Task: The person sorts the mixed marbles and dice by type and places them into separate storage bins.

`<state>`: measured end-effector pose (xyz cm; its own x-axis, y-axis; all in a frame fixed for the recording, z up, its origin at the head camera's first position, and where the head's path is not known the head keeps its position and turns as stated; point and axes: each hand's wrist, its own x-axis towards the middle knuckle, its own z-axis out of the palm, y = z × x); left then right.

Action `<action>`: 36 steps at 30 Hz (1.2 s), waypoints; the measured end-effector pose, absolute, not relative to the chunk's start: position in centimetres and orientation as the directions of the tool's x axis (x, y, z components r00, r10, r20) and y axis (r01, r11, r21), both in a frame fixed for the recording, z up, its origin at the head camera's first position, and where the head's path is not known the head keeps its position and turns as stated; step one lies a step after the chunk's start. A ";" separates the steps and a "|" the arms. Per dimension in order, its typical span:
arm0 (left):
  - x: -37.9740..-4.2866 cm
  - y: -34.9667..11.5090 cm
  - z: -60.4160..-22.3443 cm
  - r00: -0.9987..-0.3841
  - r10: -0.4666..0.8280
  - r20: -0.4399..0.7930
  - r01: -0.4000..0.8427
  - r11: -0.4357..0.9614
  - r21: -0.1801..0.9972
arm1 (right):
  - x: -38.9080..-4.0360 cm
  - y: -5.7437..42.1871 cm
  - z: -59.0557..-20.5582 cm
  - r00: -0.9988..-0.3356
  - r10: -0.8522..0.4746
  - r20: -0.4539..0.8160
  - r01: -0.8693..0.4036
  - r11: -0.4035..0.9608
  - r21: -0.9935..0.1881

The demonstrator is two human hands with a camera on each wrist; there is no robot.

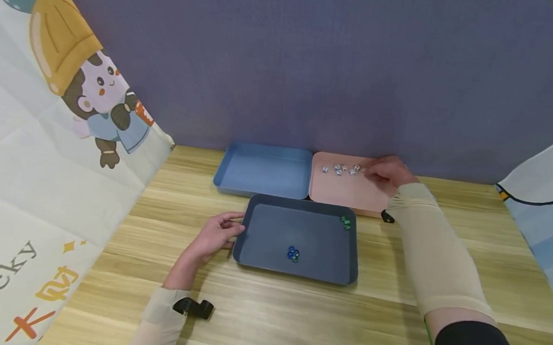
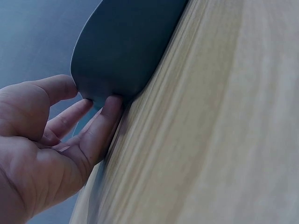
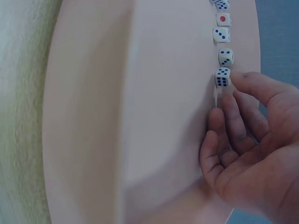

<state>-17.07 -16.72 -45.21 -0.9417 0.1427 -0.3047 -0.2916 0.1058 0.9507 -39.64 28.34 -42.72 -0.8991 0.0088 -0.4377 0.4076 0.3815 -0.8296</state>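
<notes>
A dark grey tray (image 1: pixel 301 232) lies on the table; my left hand (image 1: pixel 218 235) grips its left edge, thumb at the rim and fingers against the outer wall in the left wrist view. Small glassy blue pieces (image 1: pixel 292 253) lie near its front middle, and green ones (image 1: pixel 346 222) in its back right corner. My right hand (image 1: pixel 390 173) is over the right side of a pink tray (image 1: pixel 337 192), fingers loosely curled. Its fingertips are right at the nearest white die (image 3: pixel 223 77). Several more white dice (image 1: pixel 339 170) lie in a loose row leftward.
A blue tray (image 1: pixel 267 172) stands left of the pink one, behind the dark grey tray. The wooden table (image 1: pixel 268 314) ends at a dark grey-blue panel (image 1: pixel 311 64) at the back. A printed cloth (image 1: pixel 33 179) hangs along the left side.
</notes>
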 end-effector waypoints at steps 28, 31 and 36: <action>-16.7 -17.6 -46.0 -0.937 0.160 -0.309 -0.291 0.126 0.948 | -33.4 25.0 -36.8 -0.972 -0.052 -0.228 0.178 0.470 -0.865; -16.7 -17.6 -45.9 -0.938 0.166 -0.305 -0.284 0.138 0.949 | -31.9 24.6 -36.3 -0.975 -0.047 -0.217 0.172 0.463 -0.869; -16.9 -17.6 -45.7 -0.941 0.165 -0.296 -0.273 0.148 0.950 | -29.0 24.4 -35.9 -0.975 -0.025 -0.221 0.186 0.453 -0.872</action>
